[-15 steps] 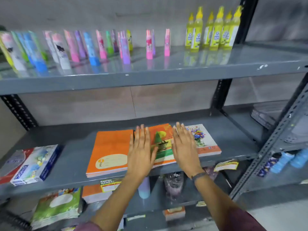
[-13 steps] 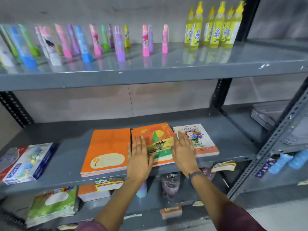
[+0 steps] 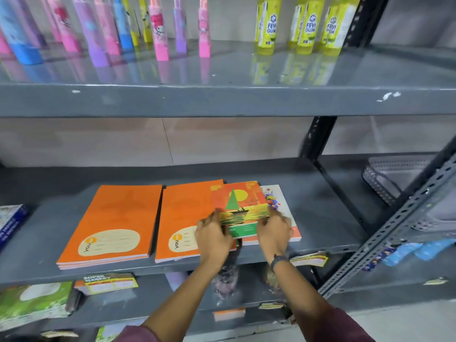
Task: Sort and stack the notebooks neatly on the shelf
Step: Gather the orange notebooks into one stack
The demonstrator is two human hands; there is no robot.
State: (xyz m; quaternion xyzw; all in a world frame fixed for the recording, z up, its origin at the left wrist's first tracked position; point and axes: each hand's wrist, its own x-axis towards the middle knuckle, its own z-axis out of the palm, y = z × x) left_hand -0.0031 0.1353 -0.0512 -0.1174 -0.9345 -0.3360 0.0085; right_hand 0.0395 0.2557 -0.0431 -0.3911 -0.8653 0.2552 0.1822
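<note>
On the grey middle shelf [image 3: 318,211] lie notebooks side by side. A stack of plain orange notebooks [image 3: 116,218] is at the left, and a second plain orange notebook [image 3: 187,213] lies beside it. Both hands hold a sailboat-cover notebook [image 3: 240,206], lifted and tilted over the orange one and over a white flower-cover notebook [image 3: 280,203] at the right. My left hand [image 3: 212,235] grips its lower left edge. My right hand [image 3: 272,233], with a dark wristband, grips its lower right edge.
The upper shelf [image 3: 222,99] carries several coloured tubes [image 3: 160,28] and yellow gum bottles [image 3: 308,23]. A blue-white packet [image 3: 9,223] sits at the far left. A grey mesh basket [image 3: 389,176] is on the right unit. A slotted upright [image 3: 404,218] runs diagonally. More stationery fills the lower shelf.
My hands were flat beside the sailboat notebook; now they grip it and have lifted it to the right, uncovering an orange notebook beneath. The camera has moved closer.
</note>
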